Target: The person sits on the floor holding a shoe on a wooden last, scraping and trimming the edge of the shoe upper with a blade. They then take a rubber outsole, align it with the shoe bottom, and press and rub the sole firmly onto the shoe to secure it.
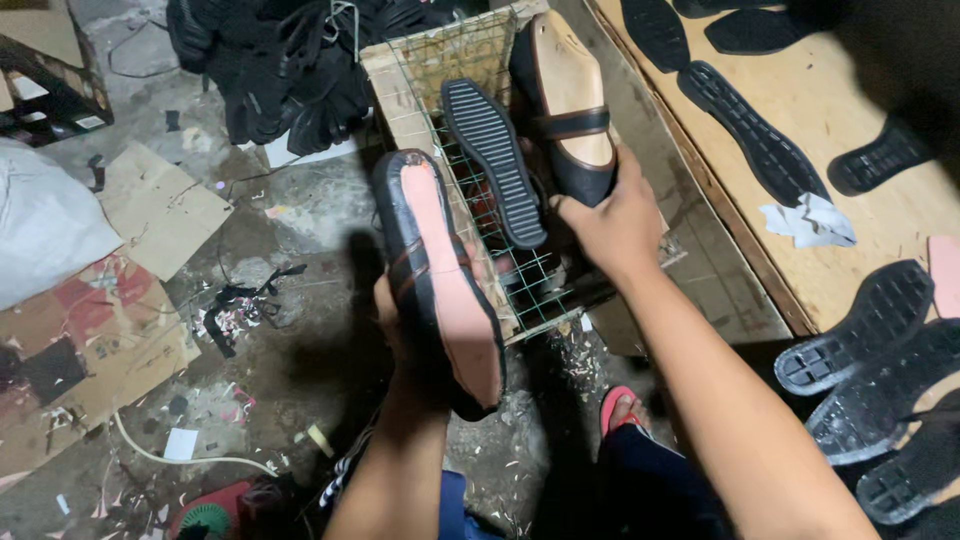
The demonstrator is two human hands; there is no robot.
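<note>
Fingers of the left hand (395, 320) wrap a lasted shoe (440, 270) at 7 o'clock — sole not yet on — while the right hand (610, 220) grips another shoe (570, 110) in the wire rack (480, 250) at 1 o'clock, beside a loose sole (495, 160).

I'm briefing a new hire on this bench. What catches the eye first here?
The left hand holds up a black shoe upper on a pink last, bottom facing the camera, at centre. Just right of it, the right hand grips a second lasted shoe at a wire-mesh rack, beside a ribbed black sole. More soles lie on the wooden table.
</note>
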